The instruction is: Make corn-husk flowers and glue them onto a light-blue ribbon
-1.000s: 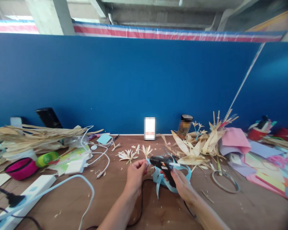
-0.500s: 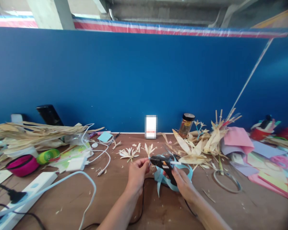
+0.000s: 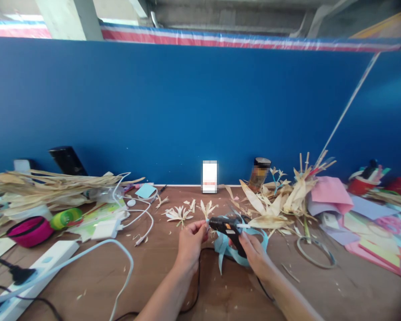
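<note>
A black hot glue gun (image 3: pixel 227 226) is gripped by its handle in my right hand (image 3: pixel 252 248), a white glue stick poking from its back end. Its nozzle points left, right at the fingertips of my left hand (image 3: pixel 192 240). Those fingers are pinched on the base of a small corn husk flower (image 3: pixel 207 208), whose pale petals fan out above them; the nozzle and fingers hide the stem. A loop of light blue ribbon (image 3: pixel 223 254) lies on the table beneath the glue gun. Another husk flower (image 3: pixel 179 215) rests just left of my left hand.
Dried husks (image 3: pixel 270 209) and a lidded jar (image 3: pixel 259 174) stand at the back right, near coloured paper (image 3: pixel 332 194). On the left lie a white power strip (image 3: pixel 42 272), cables, a pink pouch (image 3: pixel 30 231) and a husk pile (image 3: pixel 53 187). A lit phone (image 3: pixel 209 177) leans against the blue partition.
Almost nothing differs. Both hands, the glue gun and the husk flower hold their places; the whole view has shifted only very slightly.
</note>
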A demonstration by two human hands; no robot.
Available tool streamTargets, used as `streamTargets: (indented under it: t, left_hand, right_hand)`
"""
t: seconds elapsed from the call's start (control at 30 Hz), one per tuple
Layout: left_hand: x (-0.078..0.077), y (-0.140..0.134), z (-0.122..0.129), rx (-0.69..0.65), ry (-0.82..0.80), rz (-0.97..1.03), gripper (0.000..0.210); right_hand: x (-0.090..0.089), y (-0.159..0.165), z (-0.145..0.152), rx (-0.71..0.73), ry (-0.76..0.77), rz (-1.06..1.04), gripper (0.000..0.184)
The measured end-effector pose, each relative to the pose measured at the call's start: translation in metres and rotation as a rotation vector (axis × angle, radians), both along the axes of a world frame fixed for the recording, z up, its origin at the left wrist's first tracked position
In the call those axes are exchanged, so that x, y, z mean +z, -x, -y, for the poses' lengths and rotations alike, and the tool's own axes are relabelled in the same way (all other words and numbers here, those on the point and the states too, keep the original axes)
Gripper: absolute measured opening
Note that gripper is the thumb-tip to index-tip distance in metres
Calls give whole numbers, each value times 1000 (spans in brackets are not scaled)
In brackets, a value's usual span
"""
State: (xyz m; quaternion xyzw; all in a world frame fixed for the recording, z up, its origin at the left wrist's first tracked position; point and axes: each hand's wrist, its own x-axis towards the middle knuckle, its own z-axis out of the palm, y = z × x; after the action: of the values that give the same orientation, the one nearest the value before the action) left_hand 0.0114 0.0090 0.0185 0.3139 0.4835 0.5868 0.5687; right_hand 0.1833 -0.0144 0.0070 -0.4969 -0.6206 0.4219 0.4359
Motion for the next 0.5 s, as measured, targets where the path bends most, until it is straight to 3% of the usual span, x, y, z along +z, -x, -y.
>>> streamTargets:
  t: [0.33,0.5]
  left_hand:
    - [2,-1,2,4,-2,27,25]
    - [2,-1,2,-6,2,22,24]
  right_hand:
    - [9,2,4,-25,-20,-28,49]
    - [2,0,0,-28,-21,-44,48]
